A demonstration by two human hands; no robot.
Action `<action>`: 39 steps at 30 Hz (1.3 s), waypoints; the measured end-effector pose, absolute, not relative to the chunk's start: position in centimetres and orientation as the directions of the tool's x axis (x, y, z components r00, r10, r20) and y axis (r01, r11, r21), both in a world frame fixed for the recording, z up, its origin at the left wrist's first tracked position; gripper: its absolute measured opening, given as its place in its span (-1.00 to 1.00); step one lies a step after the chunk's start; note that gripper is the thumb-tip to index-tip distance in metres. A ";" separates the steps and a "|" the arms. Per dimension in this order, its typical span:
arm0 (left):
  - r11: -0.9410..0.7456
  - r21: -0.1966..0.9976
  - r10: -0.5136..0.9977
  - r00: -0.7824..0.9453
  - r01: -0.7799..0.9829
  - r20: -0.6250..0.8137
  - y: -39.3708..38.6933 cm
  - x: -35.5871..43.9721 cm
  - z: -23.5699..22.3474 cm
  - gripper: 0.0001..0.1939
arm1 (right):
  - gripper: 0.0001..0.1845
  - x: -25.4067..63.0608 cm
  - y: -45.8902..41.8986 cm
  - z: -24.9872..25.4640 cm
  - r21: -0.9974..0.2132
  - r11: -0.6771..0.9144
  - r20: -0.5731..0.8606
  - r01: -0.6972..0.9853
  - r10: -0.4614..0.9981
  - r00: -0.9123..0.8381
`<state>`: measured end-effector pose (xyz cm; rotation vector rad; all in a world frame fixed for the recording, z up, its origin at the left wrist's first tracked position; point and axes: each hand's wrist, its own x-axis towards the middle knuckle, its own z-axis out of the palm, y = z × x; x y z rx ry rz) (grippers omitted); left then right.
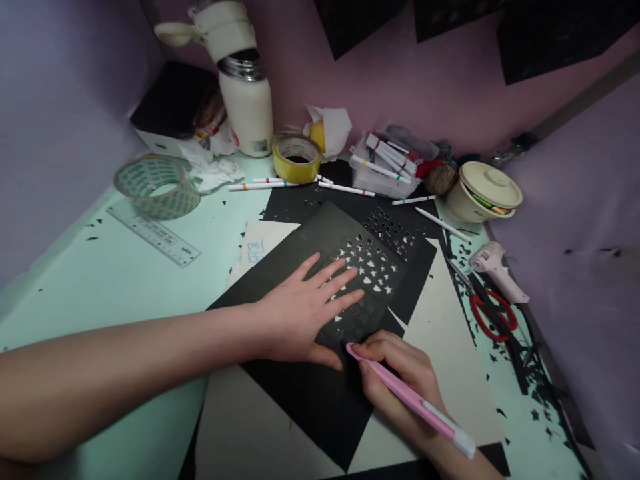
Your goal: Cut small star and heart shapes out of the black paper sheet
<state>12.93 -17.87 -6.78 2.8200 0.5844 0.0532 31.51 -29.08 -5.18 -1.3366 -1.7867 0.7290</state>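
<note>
Fingers spread, my left hand (313, 307) lies flat on a black sheet of paper (300, 393). Small star and heart cutouts (370, 263) show white through the sheet beyond my fingertips. My right hand (400, 367) grips a pink pen-shaped craft knife (410, 393) with a white end. Its pink front end is just right of my left thumb, over the black sheet; the very tip is too small to make out. Faint drawn outlines show on the paper near it. Under the sheet lie more black paper and a pale board (440, 313).
Red-handled scissors (493, 313), a pink glue gun (500, 270) and black scraps lie at right. A lidded tub (483, 190), a marker box (383, 167), yellow tape (297, 159) and a white flask (245, 110) line the back. Clear tape (157, 187) and a ruler (153, 237) are left.
</note>
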 end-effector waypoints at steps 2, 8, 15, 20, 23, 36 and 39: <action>-0.885 0.262 0.395 0.919 0.385 -0.017 -17.9 12.9 -6.7 -0.02 | -0.84 31.6 -29.2 -5.2 -0.814 0.269 0.235 0.515 0.963 -0.133; -0.885 0.264 0.394 0.919 0.383 -0.014 -17.9 12.9 -6.8 -0.02 | -0.83 31.7 -29.3 -5.4 -0.828 0.267 0.232 0.493 0.964 -0.131; -0.884 0.260 0.398 0.917 0.388 -0.019 -17.9 13.0 -6.8 -0.02 | -0.80 31.8 -29.2 -5.6 -0.825 0.290 0.241 0.485 0.957 -0.163; -0.884 0.260 0.398 0.917 0.388 -0.016 -17.9 13.0 -6.8 -0.02 | -0.83 31.7 -29.3 -5.7 -0.824 0.279 0.244 0.493 0.960 -0.137; -0.885 0.257 0.398 0.917 0.388 -0.012 -17.9 13.0 -6.8 -0.01 | -0.81 31.6 -29.2 -5.6 -0.820 0.289 0.239 0.494 0.957 -0.162; -0.877 0.284 0.400 0.916 0.387 -0.013 -17.9 13.0 -6.9 0.00 | -0.82 31.6 -29.1 -5.4 -0.812 0.295 0.243 0.504 0.956 -0.167; -0.877 0.287 0.397 0.918 0.385 -0.016 -17.9 13.0 -6.8 -0.01 | -0.83 31.6 -29.2 -5.5 -0.812 0.289 0.243 0.507 0.957 -0.157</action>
